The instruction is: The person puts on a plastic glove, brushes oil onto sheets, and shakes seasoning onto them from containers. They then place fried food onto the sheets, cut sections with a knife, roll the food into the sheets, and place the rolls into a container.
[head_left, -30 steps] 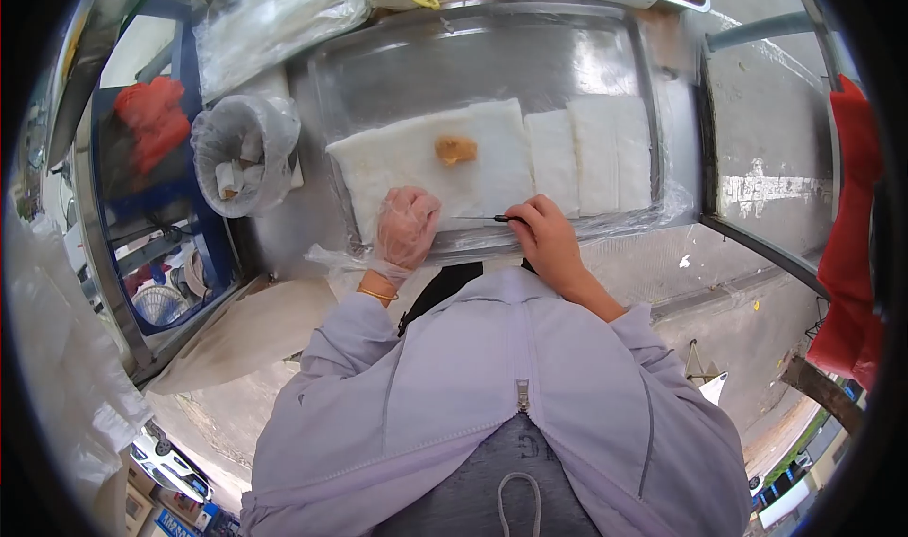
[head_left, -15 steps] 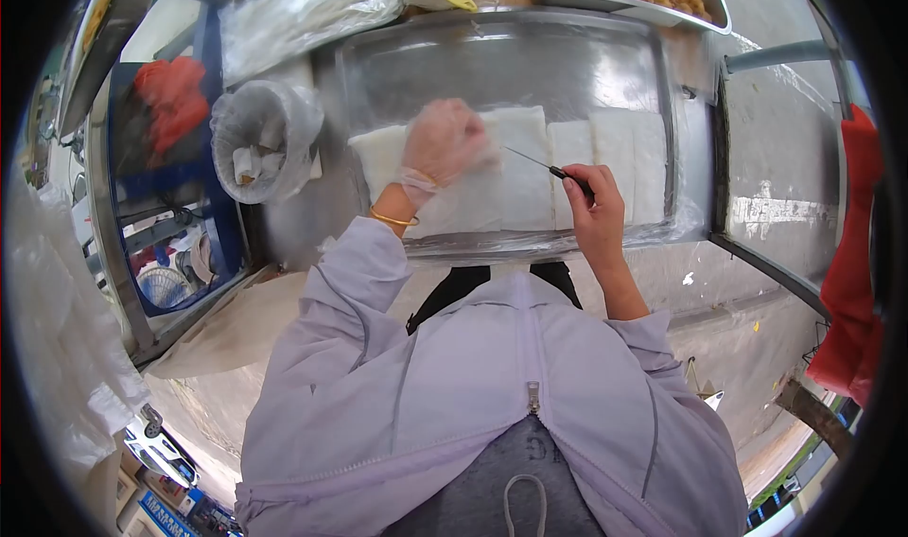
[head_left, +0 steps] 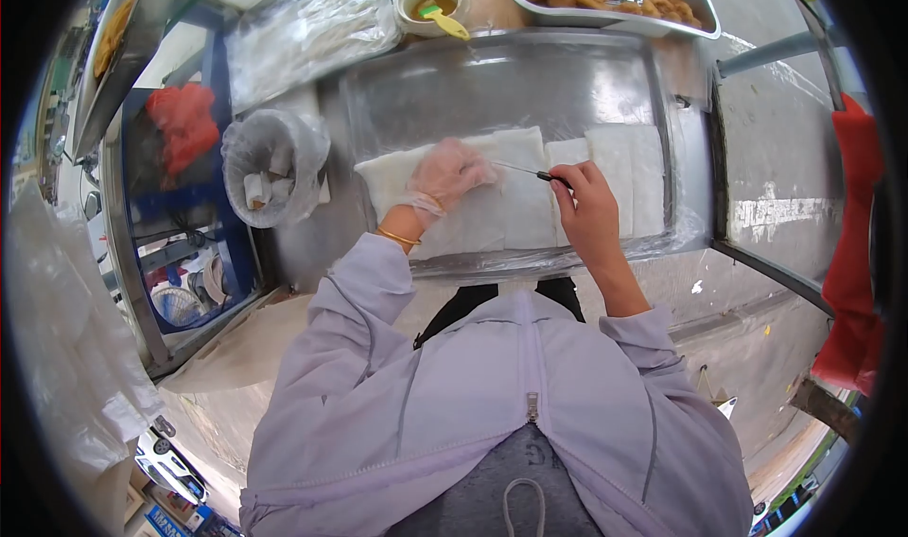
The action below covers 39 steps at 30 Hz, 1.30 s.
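Note:
My left hand [head_left: 448, 172], in a clear plastic glove, rests over the white flat sheets [head_left: 465, 229] with its fingers curled together. What they pinch, if anything, is hidden. My right hand [head_left: 590, 204] is bare and closed around the black handle of a thin metal pick-like tool [head_left: 535, 172]. Its slender shaft points left, with the tip close to my left fingertips. The sheets lie side by side, edges partly overlapping, along the near half of a shallow metal tray [head_left: 492, 75].
Left of the tray stands a bin lined with clear plastic [head_left: 238, 182], with scraps inside. Beyond the tray are a bowl with a yellow-green brush [head_left: 441, 17], a stack of plastic-wrapped items [head_left: 317, 40] and a tray of fried food [head_left: 653, 21]. Plastic film [head_left: 530, 264] lines the tray's near edge.
My left hand, blurred before, is now steadier and lower over the sheets. The tool in my right hand has swung flatter, its tip nearer the left fingers. The whole view has shifted slightly.

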Tool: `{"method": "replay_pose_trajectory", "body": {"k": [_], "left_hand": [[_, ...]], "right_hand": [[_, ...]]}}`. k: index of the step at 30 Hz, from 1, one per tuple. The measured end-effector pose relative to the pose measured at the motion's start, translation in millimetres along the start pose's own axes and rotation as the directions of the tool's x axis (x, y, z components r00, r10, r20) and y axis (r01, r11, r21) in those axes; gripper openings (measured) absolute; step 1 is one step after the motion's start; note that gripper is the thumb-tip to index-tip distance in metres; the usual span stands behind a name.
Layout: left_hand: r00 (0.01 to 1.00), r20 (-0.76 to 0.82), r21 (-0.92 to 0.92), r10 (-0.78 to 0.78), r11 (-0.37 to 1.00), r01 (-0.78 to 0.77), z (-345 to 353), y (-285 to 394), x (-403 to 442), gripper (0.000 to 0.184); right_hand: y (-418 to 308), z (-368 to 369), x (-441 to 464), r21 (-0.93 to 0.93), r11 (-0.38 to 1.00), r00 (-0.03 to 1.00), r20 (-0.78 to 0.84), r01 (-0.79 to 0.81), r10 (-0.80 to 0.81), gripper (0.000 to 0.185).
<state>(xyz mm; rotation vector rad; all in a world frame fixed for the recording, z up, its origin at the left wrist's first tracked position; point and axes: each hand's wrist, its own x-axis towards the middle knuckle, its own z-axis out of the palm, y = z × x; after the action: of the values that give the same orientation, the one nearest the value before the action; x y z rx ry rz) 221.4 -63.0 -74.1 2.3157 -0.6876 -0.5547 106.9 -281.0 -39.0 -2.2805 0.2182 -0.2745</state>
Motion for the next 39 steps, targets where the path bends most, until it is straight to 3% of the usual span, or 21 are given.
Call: {"method": "replay_pose_trajectory", "body": {"k": [2, 4, 8, 10, 11, 13, 14, 16, 20, 22, 23, 25, 26, 28, 29, 30, 31, 32, 34, 38, 39], "left_hand": [[0.987, -0.145, 0.211, 0.073, 0.977, -0.041, -7.0, 7.3, 0.9, 0.045], [0.796, -0.369, 0.469, 0.48, 0.836, -0.286, -11.3, 15.3, 1.0, 0.037], [0.958, 0.02, 0.34, 0.287, 0.899, -0.277, -5.0, 2.6, 18.5, 0.036], [0.998, 0.063, 0.252, 0.0, 0.968, -0.016, -20.4, 5.0, 30.9, 0.052], [0.998, 0.065, 0.248, -0.006, 0.969, -0.01, -16.9, 1.7, 30.1, 0.052], [0.898, -0.211, 0.466, 0.387, 0.847, -0.255, -7.9, -3.4, 27.9, 0.06], [0.899, -0.211, 0.464, 0.383, 0.849, -0.253, 0.3, -3.2, 26.1, 0.06], [0.811, -0.314, 0.585, 0.493, 0.774, -0.244, 16.5, 7.2, 21.0, 0.03], [0.908, -0.276, 0.599, 0.315, 0.795, -0.093, 13.9, 2.6, 42.7, 0.034], [0.941, -0.338, 0.057, 0.019, 0.998, 0.001, 1.8, -13.2, 60.3, 0.047], [0.94, -0.34, 0.055, 0.014, 0.998, 0.006, -4.2, -16.3, 58.6, 0.047], [0.894, -0.245, -0.695, -0.376, 0.711, 0.108, -29.1, -1.1, 53.5, 0.043], [0.894, -0.242, -0.694, -0.378, 0.711, 0.113, -27.5, -0.2, 45.5, 0.043], [0.979, -0.182, -0.561, -0.089, 0.828, -0.029, -22.9, 4.8, 20.9, 0.041], [0.979, -0.183, -0.556, -0.089, 0.831, -0.028, -16.2, 5.2, 12.9, 0.041], [0.976, -0.151, -0.093, 0.158, 0.98, -0.173, -4.2, 4.7, 7.1, 0.041], [0.934, -0.005, 0.375, 0.356, 0.867, -0.328, 2.9, 8.7, 1.3, 0.042], [0.934, -0.007, 0.377, 0.358, 0.866, -0.329, 8.7, 11.0, -5.0, 0.042], [0.817, -0.398, 0.405, 0.417, 0.879, -0.252, 14.9, 20.3, -18.0, 0.037], [0.929, -0.295, 0.274, 0.223, 0.951, -0.142, 19.0, 30.6, -60.8, 0.03], [0.96, -0.11, 0.356, 0.258, 0.912, -0.204, 31.4, 24.8, -71.0, 0.025]], "right_hand": [[0.0, 5.8, 2.5, -0.064, 0.998, 1.0, 0.009, 0.013, -0.013, 0.011], [0.3, 8.0, 6.2, -0.13, 0.991, 0.999, 0.021, 0.026, -0.024, 0.011], [2.2, 7.1, 6.7, -0.12, 0.993, 1.0, 0.021, -0.011, 0.013, 0.01], [7.8, 2.9, 4.4, -0.119, 0.992, 0.999, -0.001, -0.032, 0.032, 0.011], [10.9, -1.1, 1.1, -0.09, 0.994, 0.998, 0.003, -0.069, 0.07, 0.011], [14.8, -10.2, -8.8, -0.06, 0.991, 0.992, 0.038, -0.116, 0.119, 0.011], [18.7, -13.0, -16.5, -0.06, 0.991, 0.992, 0.042, -0.117, 0.12, 0.011], [25.4, -14.1, -33.7, -0.072, 0.997, 0.993, 0.121, 0.023, -0.014, 0.011], [24.5, -15.7, -57.8, -0.008, 1.0, 0.963, 0.268, 0.021, -0.019, 0.012], [24.5, -15.4, -64.6, -0.002, 0.999, 0.948, 0.315, 0.05, -0.047, 0.013], [24.8, -14.8, -66.5, -0.001, 0.999, 0.946, 0.32, 0.052, -0.049, 0.013], [25.1, -13.0, -69.0, -0.016, 0.998, 0.963, 0.263, 0.06, -0.054, 0.014], [25.1, -12.1, -70.4, -0.014, 0.998, 0.963, 0.263, 0.056, -0.05, 0.014], [24.1, -10.1, -71.6, -0.057, 0.996, 0.964, 0.259, 0.074, -0.057, 0.013], [23.7, -7.0, -72.5, -0.052, 0.996, 0.965, 0.257, 0.075, -0.06, 0.013], [23.9, -2.8, -73.8, -0.012, 0.999, 0.965, 0.259, 0.049, -0.044, 0.013], [23.4, 0.1, -74.4, 0.024, 0.999, 0.965, 0.262, 0.023, -0.028, 0.012], [21.9, 1.7, -74.4, 0.024, 0.999, 0.965, 0.259, 0.025, -0.031, 0.012], [19.4, 3.7, -72.3, 0.097, 0.995, 0.971, 0.239, -0.032, 0.008, 0.011], [15.9, 0.3, -69.6, 0.106, 0.994, 0.971, 0.237, -0.031, 0.005, 0.012], [18.6, 1.0, -70.2, 0.097, 0.995, 0.97, 0.242, -0.015, -0.009, 0.012]]}}
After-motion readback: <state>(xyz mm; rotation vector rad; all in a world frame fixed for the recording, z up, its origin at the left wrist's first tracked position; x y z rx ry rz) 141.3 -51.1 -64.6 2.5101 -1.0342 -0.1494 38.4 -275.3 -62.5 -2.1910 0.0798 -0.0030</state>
